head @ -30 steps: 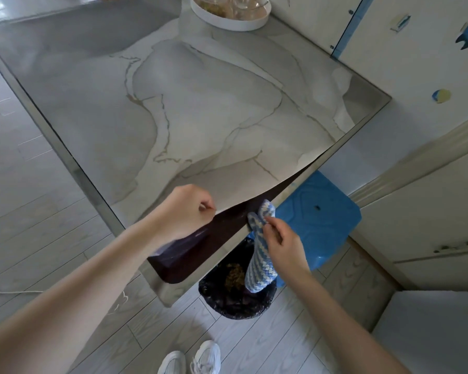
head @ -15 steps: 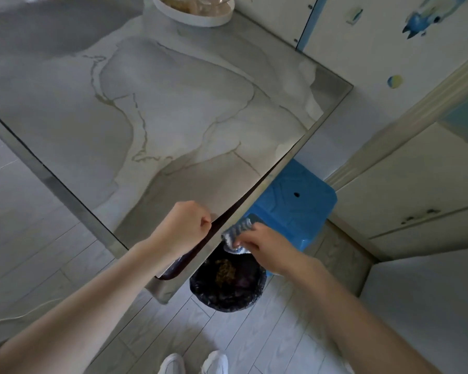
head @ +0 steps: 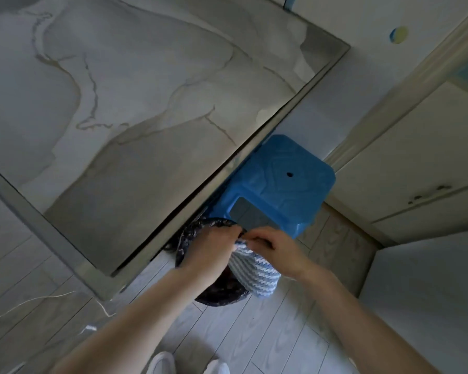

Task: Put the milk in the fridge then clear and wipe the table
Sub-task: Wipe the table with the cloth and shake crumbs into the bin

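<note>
Left hand and right hand both pinch cloth top edge, fingers curled. Cloth hangs over bin, just off table edge. Stool sits just behind bin.

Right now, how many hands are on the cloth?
2. The left hand grips the top edge of the striped cloth above the black bin; the right hand pinches the same edge beside it, toward the blue stool. Part of each grip is hidden.
</note>
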